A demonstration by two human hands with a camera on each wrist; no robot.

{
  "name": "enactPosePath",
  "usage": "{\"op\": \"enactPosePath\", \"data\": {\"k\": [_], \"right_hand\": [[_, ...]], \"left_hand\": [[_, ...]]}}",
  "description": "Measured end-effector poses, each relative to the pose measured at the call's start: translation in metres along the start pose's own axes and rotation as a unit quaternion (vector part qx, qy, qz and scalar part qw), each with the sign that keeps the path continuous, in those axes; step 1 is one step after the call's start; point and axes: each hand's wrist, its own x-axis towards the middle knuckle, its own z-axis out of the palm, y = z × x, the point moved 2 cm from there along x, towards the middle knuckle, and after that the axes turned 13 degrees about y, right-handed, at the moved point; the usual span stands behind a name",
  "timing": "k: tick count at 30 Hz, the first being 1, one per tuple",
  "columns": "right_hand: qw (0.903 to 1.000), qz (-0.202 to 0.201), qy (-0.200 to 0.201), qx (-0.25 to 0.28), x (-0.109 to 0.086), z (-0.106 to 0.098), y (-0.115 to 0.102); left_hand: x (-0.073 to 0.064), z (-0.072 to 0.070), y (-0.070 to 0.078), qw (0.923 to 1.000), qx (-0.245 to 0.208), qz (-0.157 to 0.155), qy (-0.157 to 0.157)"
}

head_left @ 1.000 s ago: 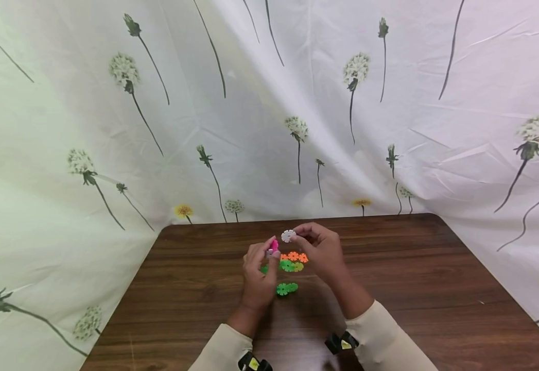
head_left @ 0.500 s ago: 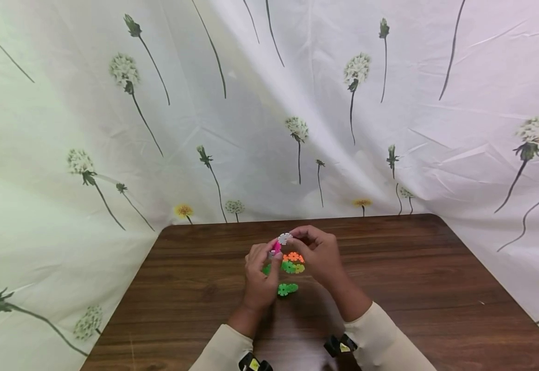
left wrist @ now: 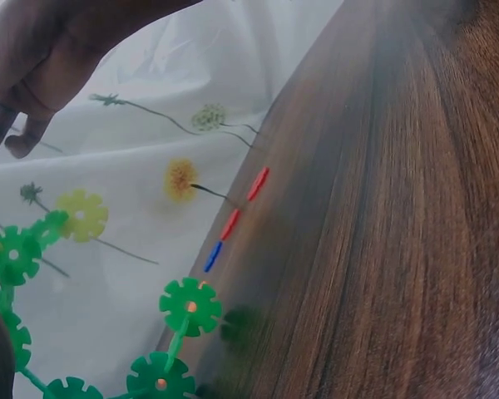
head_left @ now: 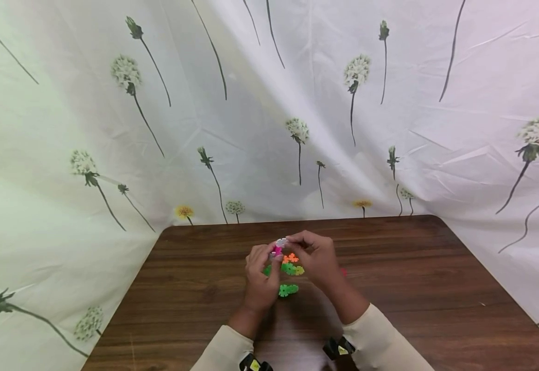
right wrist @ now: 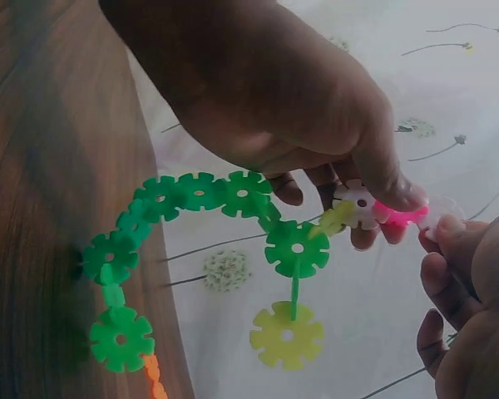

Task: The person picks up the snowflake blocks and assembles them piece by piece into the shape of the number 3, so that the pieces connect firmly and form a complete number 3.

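Pink disc (right wrist: 397, 216): my landmark, raised above the counter (head_left: 195, 288), its rim mostly hidden by fingers.
Left hand (head_left: 261, 275): pinching the pink disc, probably to steady it.
Right hand (head_left: 318, 257): pinching the white disc (head_left: 281, 242) at the pink disc's edge, presumably for alignment.
Green chain (right wrist: 160, 187): arching below the pink disc, notched like flowers; a yellow disc (right wrist: 270, 334) dangles.

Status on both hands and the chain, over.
Left hand pinching pink disc. Right hand pinching white disc at pink's edge. Green chain trailing from left hand. Nothing seen blocking.
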Motion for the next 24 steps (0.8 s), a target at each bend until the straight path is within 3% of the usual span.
{"op": "enactPosePath", "data": {"k": [4,12,24], "right_hand": [[0.9994,-0.034,0.007,0.008,-0.001,0.0024,0.0004],[0.9984,-0.054,0.012,-0.013,-0.0027,0.0038,0.0011],[0.9974,-0.068,-0.018,-0.012,0.0008,0.0011,0.0002]], "left_hand": [[-0.0006,0.0008,-0.0001,1.0,0.006,0.002,0.001],[-0.0005,0.0006,-0.0021,0.9999,0.008,0.004,-0.008],[-0.0009,-0.001,-0.0002,0.9994,-0.008,-0.034,0.003]]}}
